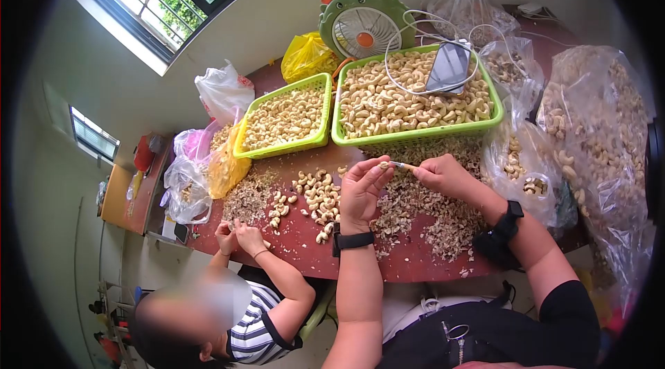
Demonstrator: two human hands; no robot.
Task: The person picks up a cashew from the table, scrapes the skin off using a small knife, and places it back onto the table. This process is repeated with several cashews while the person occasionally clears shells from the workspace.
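Note:
Between the fingertips of my left hand [363, 192] is a cashew nut [385, 164], pinched above the table. My right hand [443, 176] grips a small knife [407, 167] by its light handle, and its thin metal tip reaches the cashew. Below my hands, peeled skins [443, 227] lie heaped on the red table [312, 258]. A loose pile of cashews [323, 196] rests just left of my left hand. Behind my hands stands a large green basket [415, 135] full of cashews, with a phone [449, 68] and white cable lying on top.
A smaller green-yellow basket [280, 150] of cashews stands at the back left. A green fan [364, 23] is behind the baskets. Clear bags of cashews [596, 120] crowd the right side. At left, another person's hands [242, 236] work near a skin heap [248, 196].

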